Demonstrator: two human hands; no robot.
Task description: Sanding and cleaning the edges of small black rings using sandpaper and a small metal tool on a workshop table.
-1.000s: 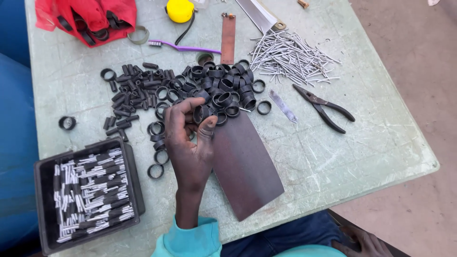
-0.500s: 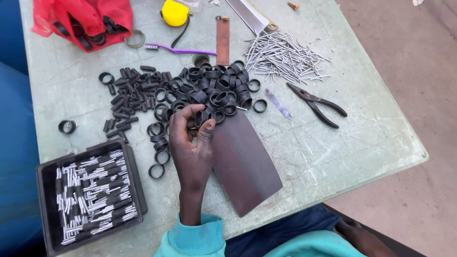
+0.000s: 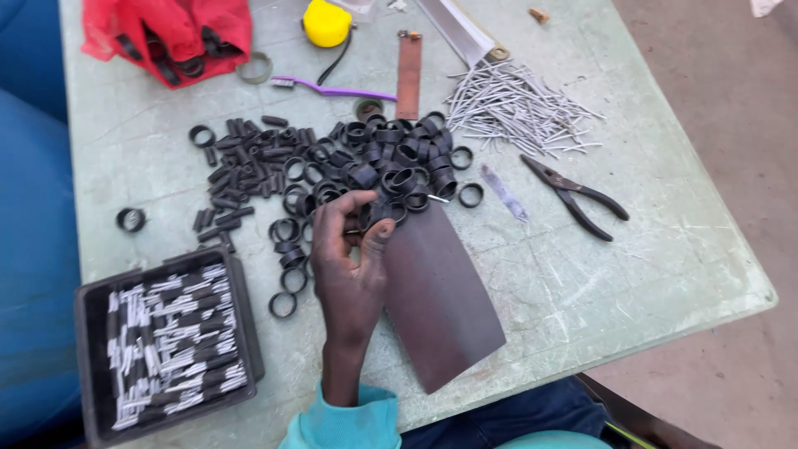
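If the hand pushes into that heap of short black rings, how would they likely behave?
The black rings look small and thin-walled, so probably light and quick to scatter. Those lying flat should slide; any on edge might roll across the table. They keep round shapes in the heap, suggesting fairly stiff pieces. The left hand pinches something small beside them.

table (image 3: 665, 274): pale green, scratched, worn top | floor (image 3: 748, 125): bare brownish concrete right of table | blue surface (image 3: 33, 249): left of table | light: even daylight
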